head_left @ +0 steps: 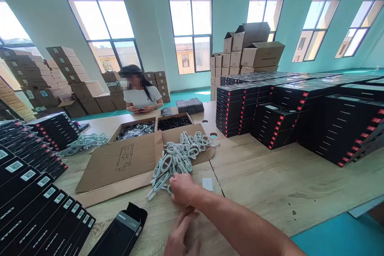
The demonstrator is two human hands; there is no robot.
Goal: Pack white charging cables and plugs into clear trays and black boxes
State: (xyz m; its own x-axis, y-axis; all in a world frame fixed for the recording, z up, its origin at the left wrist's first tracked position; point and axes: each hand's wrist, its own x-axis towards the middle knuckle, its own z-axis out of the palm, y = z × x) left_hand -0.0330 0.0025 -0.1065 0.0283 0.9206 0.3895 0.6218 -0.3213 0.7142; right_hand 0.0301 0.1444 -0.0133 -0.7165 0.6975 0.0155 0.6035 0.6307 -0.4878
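Note:
My right hand (181,188) reaches forward from the lower right onto the near end of a pile of coiled white cables (180,154). Its fingers are curled down around one of the cables. The pile lies partly on the flap of an open cardboard carton (120,164) and partly on the wooden table (270,184). My left hand (180,237) rests low at the bottom edge, just below the right wrist, fingers stretched out and holding nothing. A black open retail box (121,232) lies on the table to the left of my left hand.
Rows of flat black boxes (33,204) fill the left side and tall stacks of black boxes (300,112) the right. A small white card (207,184) lies beside my right hand. A person (141,96) sits across the table. Brown cartons (252,52) stand by the windows.

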